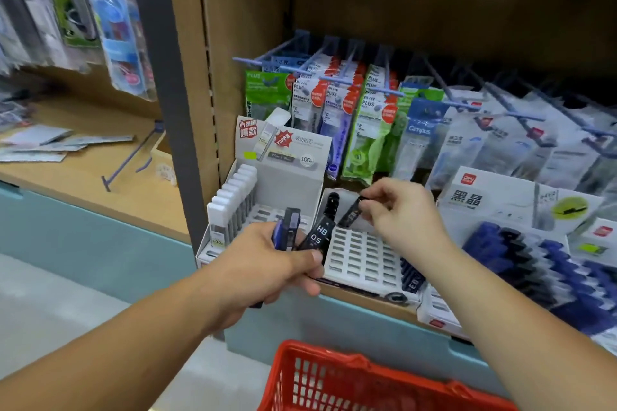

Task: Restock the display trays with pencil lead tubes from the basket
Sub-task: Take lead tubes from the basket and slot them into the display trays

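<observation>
A: Why does the left hand (267,264) clutch so many?

B: It seems to serve as ready stock. Its fingers curl round a bunch of lead tubes (319,235), blue and black, one reading "HB 0.5", at the slotted tray's (364,260) front left corner.

A: And the right hand (404,213)?

B: Thumb and fingertips pinch a single black tube (350,213), tilted over the tray's back rows, probably aimed at a slot.

A: The basket (334,384)?

B: Red, below the tray's front. Behind the tray hang "PLUS" packets (370,103) and a "Campus" packet (420,130). To its right a box (467,198) reads "黑晶".
</observation>
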`<action>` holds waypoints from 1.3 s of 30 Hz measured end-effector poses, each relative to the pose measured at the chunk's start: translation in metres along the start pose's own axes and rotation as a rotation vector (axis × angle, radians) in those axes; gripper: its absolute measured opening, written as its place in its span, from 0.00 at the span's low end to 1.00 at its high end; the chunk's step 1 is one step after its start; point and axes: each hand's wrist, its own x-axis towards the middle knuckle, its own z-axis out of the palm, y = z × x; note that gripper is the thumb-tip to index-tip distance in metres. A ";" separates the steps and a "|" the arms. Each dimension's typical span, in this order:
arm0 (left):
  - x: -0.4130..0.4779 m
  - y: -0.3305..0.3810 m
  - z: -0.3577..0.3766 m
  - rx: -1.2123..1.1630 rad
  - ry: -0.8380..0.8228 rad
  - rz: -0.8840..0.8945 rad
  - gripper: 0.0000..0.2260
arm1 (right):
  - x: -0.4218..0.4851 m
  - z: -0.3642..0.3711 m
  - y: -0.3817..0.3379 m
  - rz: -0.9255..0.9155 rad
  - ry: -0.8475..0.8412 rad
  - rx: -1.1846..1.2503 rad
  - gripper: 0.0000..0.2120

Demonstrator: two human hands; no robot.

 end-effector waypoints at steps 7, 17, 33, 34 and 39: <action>-0.002 -0.002 0.005 0.027 -0.052 0.001 0.06 | 0.001 0.008 -0.008 -0.079 -0.124 -0.189 0.12; -0.005 0.005 0.013 0.022 -0.059 0.035 0.05 | -0.002 -0.007 -0.015 -0.022 -0.408 -0.409 0.23; -0.010 0.008 0.020 0.099 -0.006 0.061 0.13 | -0.023 -0.030 -0.052 0.148 -0.481 0.519 0.11; -0.009 0.008 0.018 0.100 0.009 0.045 0.13 | -0.022 -0.032 -0.050 0.212 -0.449 0.621 0.13; -0.006 0.011 0.013 -0.041 -0.158 -0.011 0.07 | -0.021 -0.034 -0.046 0.374 -0.315 0.887 0.08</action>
